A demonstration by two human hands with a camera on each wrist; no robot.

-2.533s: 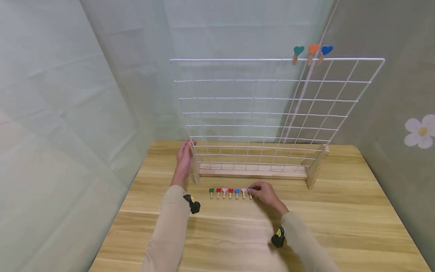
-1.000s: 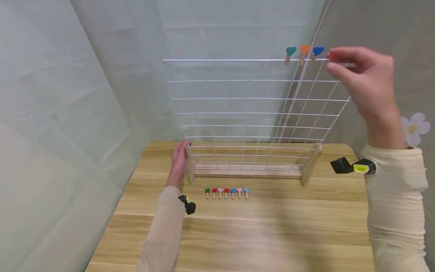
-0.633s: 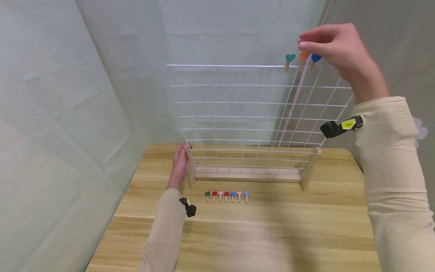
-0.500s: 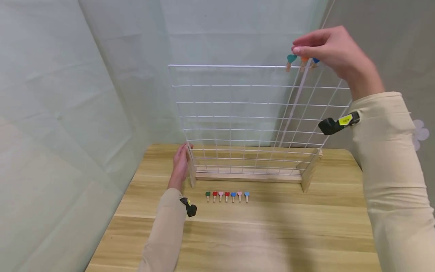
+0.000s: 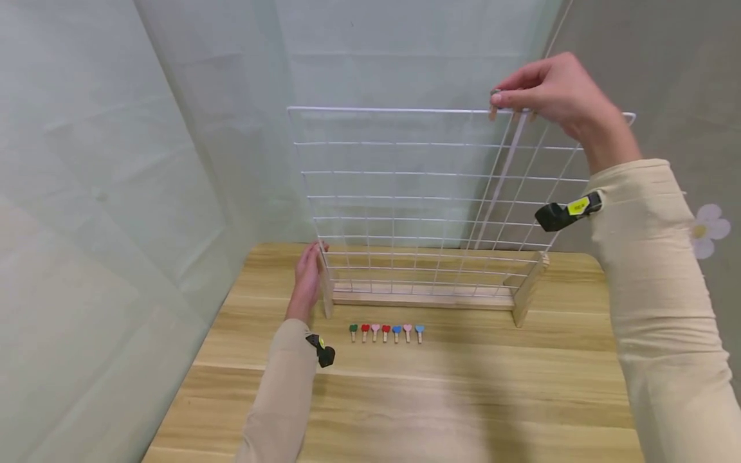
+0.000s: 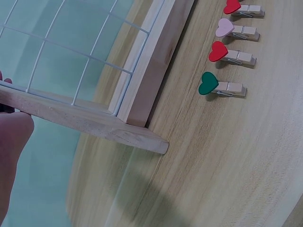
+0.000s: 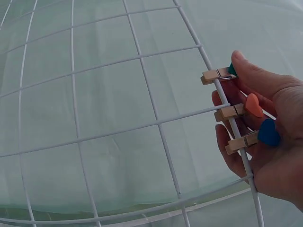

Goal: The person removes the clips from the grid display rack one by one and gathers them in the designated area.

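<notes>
A white wire grid [image 5: 405, 193] stands upright in a wooden base on the table [image 5: 440, 399]. My right hand [image 5: 498, 98] is raised to the grid's top rail and pinches the teal heart clip [image 7: 215, 74] between thumb and fingers. An orange heart clip [image 7: 236, 109] and a blue heart clip [image 7: 251, 138] sit on the same wire beside it, close against my palm. My left hand [image 5: 307, 273] rests flat, fingers straight, against the stand's left wooden foot [image 6: 94, 123]. In front of the base lies a row of several small heart clips [image 5: 384, 332].
Pale green cloth walls close in the table at the back and on both sides. The stand's right wooden foot [image 5: 527, 289] is near the far right corner. A flower decoration [image 5: 709, 230] hangs on the right wall. The table's near half is bare wood.
My right hand left the row of clips on the table, rose to the top rail and slid left onto the teal clip. My left hand stayed at the foot.
</notes>
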